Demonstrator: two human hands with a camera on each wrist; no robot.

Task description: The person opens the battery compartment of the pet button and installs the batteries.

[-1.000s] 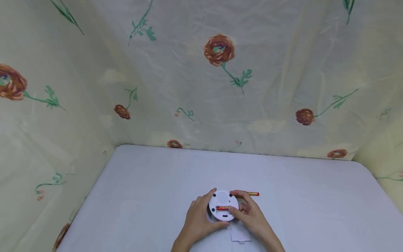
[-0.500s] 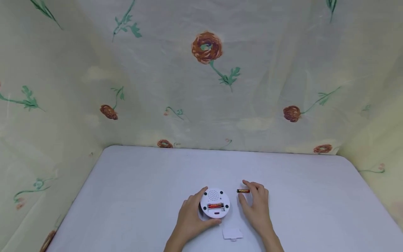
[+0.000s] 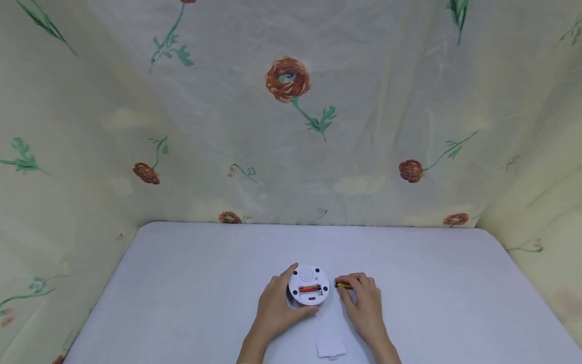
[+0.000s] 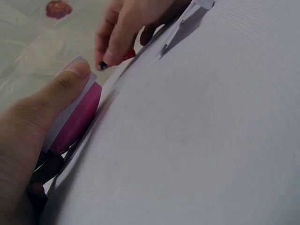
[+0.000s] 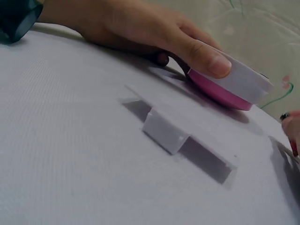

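Right hand (image 3: 366, 306) now pinches the loose battery (image 3: 344, 285) between thumb and fingers, which stand apart around it in the preceding frame. Round white device (image 3: 319, 279) sits nearer the far edge of the worktop (image 3: 204, 293) than before, roughly midway between left and right edges; the loose battery is just beside it on the right, not touching. Left hand (image 3: 275, 308) grips the device, thumb on the near side, fingers around the left. Compartment shows a red seated battery (image 3: 310, 289); cannot tell whether a second lies under it. Detached cover (image 3: 331, 349) lies on the near side of the device.

Wrist views add a pink underside (image 4: 78, 123), hidden from the head view; right wrist view also shows a dark green cuff (image 5: 16, 18).

Worktop white, far corners rounded; pale flowered fabric (image 3: 354, 76) beyond the far, left and right edges.

Count: one device, four dark feet (image 3: 317, 270), one cover, one loose battery, two hands.
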